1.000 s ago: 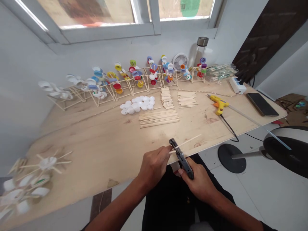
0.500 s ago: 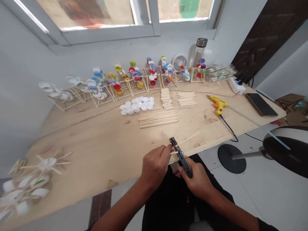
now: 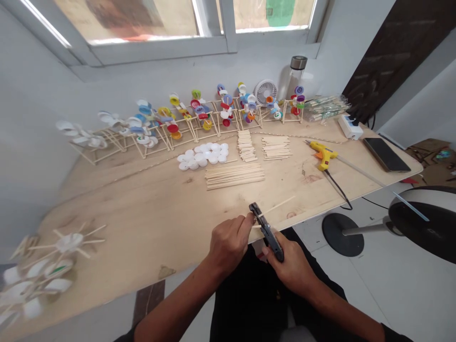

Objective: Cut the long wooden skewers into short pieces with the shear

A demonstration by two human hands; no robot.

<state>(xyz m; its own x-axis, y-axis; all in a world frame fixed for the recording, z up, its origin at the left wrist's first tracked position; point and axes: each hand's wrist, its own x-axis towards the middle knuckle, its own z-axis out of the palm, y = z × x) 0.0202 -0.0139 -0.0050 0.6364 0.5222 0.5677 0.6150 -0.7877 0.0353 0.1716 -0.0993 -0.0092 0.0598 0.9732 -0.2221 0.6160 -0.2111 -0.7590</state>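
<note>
A thin wooden stick (image 3: 281, 204) is pinched in the fingers of my left hand (image 3: 230, 242), above the table's front edge. It crosses the head of a dark grey plier-like hand tool (image 3: 266, 229), its free end pointing right. A short pale stick end shows just below, between my left hand and the tool. My right hand (image 3: 294, 266) is closed around the tool's handle. Whether the jaws are closed on the stick I cannot tell. Beyond my hands lie long wooden sticks (image 3: 235, 176), two piles of shorter sticks (image 3: 246, 146) and white bottle caps (image 3: 204, 156).
A yellow glue gun (image 3: 322, 154) with its cord lies right, near a phone (image 3: 386, 155) and a white power socket (image 3: 351, 127). Stick frames with coloured cap wheels (image 3: 203, 116) line the wall. White cap wheels (image 3: 21, 292) sit at left. A black round-based stand (image 3: 344, 235) is on the floor.
The tool and both hands have shifted very slightly to the left and up. The stick still crosses the tool's head.
</note>
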